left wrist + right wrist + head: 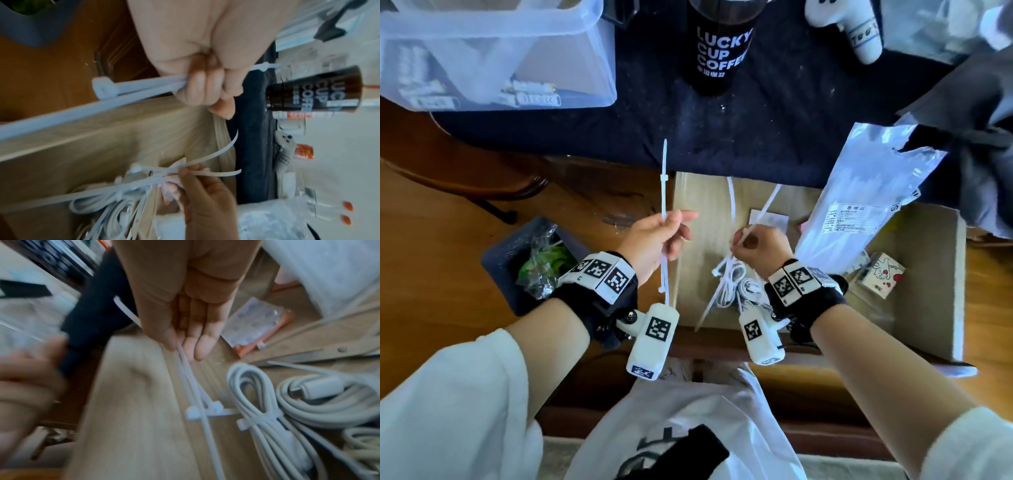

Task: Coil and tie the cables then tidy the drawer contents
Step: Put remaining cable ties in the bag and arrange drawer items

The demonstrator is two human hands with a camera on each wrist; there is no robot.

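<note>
My left hand grips two zip ties above the drawer's left edge, my right hand pinches several more over the tied cables inside it; loosening either pinch could scatter ties.

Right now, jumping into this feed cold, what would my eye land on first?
Both hands raised over the open drawer, each pinching white zip ties: the left hand holds its zip ties upright, the right hand a crossed bunch. Below them lie coiled white cables, one already tied. A black coffee cup stands beyond.
</note>
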